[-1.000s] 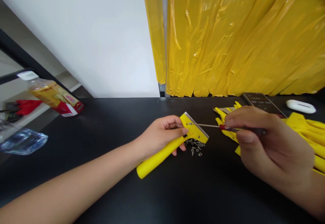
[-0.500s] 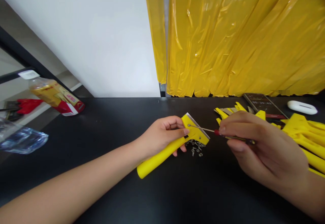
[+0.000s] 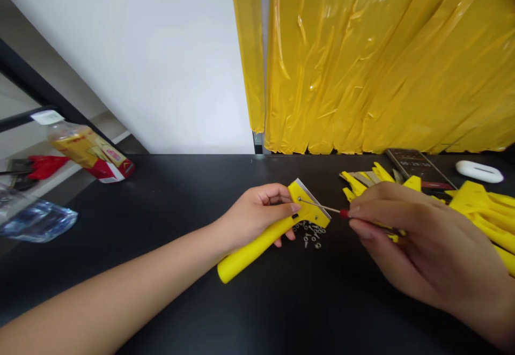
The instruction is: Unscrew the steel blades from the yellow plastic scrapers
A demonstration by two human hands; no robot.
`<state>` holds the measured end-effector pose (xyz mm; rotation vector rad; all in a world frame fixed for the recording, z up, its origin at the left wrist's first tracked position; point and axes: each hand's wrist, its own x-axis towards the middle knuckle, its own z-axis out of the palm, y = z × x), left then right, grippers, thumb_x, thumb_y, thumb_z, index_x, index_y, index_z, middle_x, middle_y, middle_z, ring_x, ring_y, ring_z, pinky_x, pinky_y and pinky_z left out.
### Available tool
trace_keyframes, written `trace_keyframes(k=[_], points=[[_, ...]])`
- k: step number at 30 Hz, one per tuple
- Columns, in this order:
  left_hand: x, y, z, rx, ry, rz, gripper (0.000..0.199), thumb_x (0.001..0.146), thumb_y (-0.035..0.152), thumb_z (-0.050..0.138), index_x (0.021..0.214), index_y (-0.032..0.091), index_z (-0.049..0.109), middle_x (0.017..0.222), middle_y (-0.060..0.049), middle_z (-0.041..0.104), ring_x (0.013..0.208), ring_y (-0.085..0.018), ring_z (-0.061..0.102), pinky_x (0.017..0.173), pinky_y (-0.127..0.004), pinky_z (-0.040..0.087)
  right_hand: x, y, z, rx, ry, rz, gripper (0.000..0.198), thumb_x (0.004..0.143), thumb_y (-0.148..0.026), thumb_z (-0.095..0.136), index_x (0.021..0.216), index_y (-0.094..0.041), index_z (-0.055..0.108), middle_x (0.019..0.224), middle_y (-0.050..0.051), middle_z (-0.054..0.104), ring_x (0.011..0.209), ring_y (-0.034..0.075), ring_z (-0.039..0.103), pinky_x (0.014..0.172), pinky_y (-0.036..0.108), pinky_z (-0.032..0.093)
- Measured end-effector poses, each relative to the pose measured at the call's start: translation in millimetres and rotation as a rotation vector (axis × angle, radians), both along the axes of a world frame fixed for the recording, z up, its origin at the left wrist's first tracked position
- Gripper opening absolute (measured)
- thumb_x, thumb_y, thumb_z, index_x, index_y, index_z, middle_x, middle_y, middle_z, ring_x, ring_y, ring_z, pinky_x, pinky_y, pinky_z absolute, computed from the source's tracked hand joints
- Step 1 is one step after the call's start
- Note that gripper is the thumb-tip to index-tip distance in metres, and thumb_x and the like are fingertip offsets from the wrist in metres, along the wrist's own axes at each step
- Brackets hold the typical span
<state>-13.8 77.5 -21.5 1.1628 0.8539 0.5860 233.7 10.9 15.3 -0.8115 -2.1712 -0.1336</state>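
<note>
My left hand (image 3: 257, 213) is closed around the neck of a yellow scraper (image 3: 257, 248), its thumb lying on the head. A metal blade edge runs along the scraper's far right side, and two screws show on the head. Between the fingers and thumb of my right hand (image 3: 426, 242) is a thin screwdriver (image 3: 344, 213) with a red collar; its tip meets the upper screw (image 3: 300, 199). Small screws and nuts (image 3: 311, 235) lie loose on the black table just below the scraper head, partly hidden by it.
Several yellow scraper parts (image 3: 469, 199) are piled at the right, partly behind my right hand. Beyond them lie a phone (image 3: 418, 164) and a white case (image 3: 478, 171). A drink bottle (image 3: 86, 148) and a clear bottle (image 3: 40, 218) are at the left. Yellow film (image 3: 362, 65) hangs behind.
My right hand has shifted its grip on the screwdriver, the thumb drawing closer to the fingers. The tip stays at the upper screw, and my left hand holds the scraper in place.
</note>
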Motion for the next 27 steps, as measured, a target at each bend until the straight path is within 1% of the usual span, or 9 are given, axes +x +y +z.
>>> trace_keyframes(k=[5, 9, 12, 14, 16, 18, 20, 24, 27], points=[[0.1, 0.3, -1.6, 0.028, -0.034, 0.06, 0.028, 0.091, 0.04, 0.085, 0.098, 0.02, 0.067, 0.079, -0.001, 0.073, 0.06, -0.015, 0.073, 0.047, -0.02, 0.059, -1.8, -0.4, -5.9, 0.064, -0.115, -0.109, 0.021, 0.1, -0.014, 0.067, 0.116, -0.025, 0.06, 0.101, 0.006, 0.078, 0.087, 0.026, 0.075, 0.081, 0.044, 0.056], [1.5, -0.6, -4.4, 0.028, -0.067, 0.115, 0.031, 0.088, 0.041, 0.088, 0.093, 0.02, 0.065, 0.078, 0.0, 0.073, 0.06, -0.016, 0.074, 0.047, -0.022, 0.06, -2.7, -1.0, -7.1, 0.104, -0.153, -0.252, 0.013, 0.103, -0.021, 0.068, 0.112, -0.025, 0.059, 0.093, 0.006, 0.077, 0.08, 0.027, 0.073, 0.076, 0.044, 0.051], [2.1, -1.4, -6.2, 0.044, -0.07, 0.153, 0.033, 0.088, 0.041, 0.088, 0.092, 0.02, 0.063, 0.077, 0.002, 0.071, 0.06, -0.016, 0.075, 0.047, -0.023, 0.061, -2.7, -2.0, -3.1, 0.149, -0.185, -0.318, 0.011, 0.105, -0.026, 0.066, 0.113, -0.023, 0.06, 0.095, 0.009, 0.075, 0.08, 0.027, 0.071, 0.074, 0.043, 0.049], [1.8, -1.1, -7.1, 0.08, -0.067, 0.187, 0.031, 0.088, 0.04, 0.088, 0.092, 0.021, 0.063, 0.076, 0.003, 0.07, 0.06, -0.016, 0.074, 0.047, -0.023, 0.061, -2.8, -1.9, -1.3, 0.138, -0.211, -0.31, 0.004, 0.106, -0.024, 0.063, 0.106, -0.023, 0.059, 0.089, 0.007, 0.073, 0.075, 0.026, 0.069, 0.072, 0.041, 0.047], [0.9, -0.2, -7.4, 0.124, -0.07, 0.219, 0.03, 0.089, 0.038, 0.086, 0.093, 0.021, 0.062, 0.077, 0.003, 0.07, 0.058, -0.015, 0.073, 0.047, -0.023, 0.061, -2.8, -0.5, -1.8, 0.108, -0.234, -0.309, 0.011, 0.107, -0.027, 0.06, 0.097, -0.025, 0.057, 0.08, 0.003, 0.068, 0.07, 0.024, 0.066, 0.07, 0.041, 0.045], [-0.1, 0.9, -7.4, 0.155, -0.073, 0.249, 0.03, 0.09, 0.037, 0.085, 0.093, 0.021, 0.06, 0.078, 0.003, 0.072, 0.055, -0.014, 0.071, 0.046, -0.024, 0.06, -2.7, 2.3, -4.4, 0.065, -0.221, -0.342, 0.012, 0.109, -0.034, 0.059, 0.103, -0.023, 0.06, 0.085, 0.004, 0.07, 0.074, 0.025, 0.069, 0.069, 0.041, 0.046], [-0.7, 1.8, -7.2, 0.173, -0.071, 0.272, 0.031, 0.089, 0.037, 0.085, 0.093, 0.022, 0.059, 0.077, 0.003, 0.072, 0.054, -0.014, 0.071, 0.045, -0.024, 0.06, -2.4, 5.9, -8.0, 0.016, -0.195, -0.351, 0.014, 0.11, -0.033, 0.056, 0.114, -0.02, 0.061, 0.096, 0.007, 0.074, 0.082, 0.026, 0.073, 0.07, 0.039, 0.048], [-0.5, 2.2, -7.5, 0.195, -0.051, 0.282, 0.032, 0.089, 0.039, 0.085, 0.094, 0.023, 0.058, 0.075, 0.003, 0.072, 0.052, -0.014, 0.07, 0.044, -0.023, 0.059, -1.4, 10.4, -14.2, 0.018, -0.245, -0.388, 0.015, 0.111, -0.033, 0.054, 0.104, -0.022, 0.062, 0.088, 0.005, 0.072, 0.074, 0.025, 0.072, 0.066, 0.039, 0.046], [-0.1, 2.0, -8.8, 0.205, -0.046, 0.289, 0.031, 0.089, 0.038, 0.085, 0.093, 0.023, 0.058, 0.076, 0.003, 0.072, 0.054, -0.014, 0.071, 0.044, -0.023, 0.059, -2.1, 10.1, -16.2, 0.01, -0.226, -0.424, 0.02, 0.111, -0.037, 0.053, 0.117, -0.019, 0.062, 0.098, 0.008, 0.075, 0.078, 0.026, 0.074, 0.067, 0.039, 0.048]])
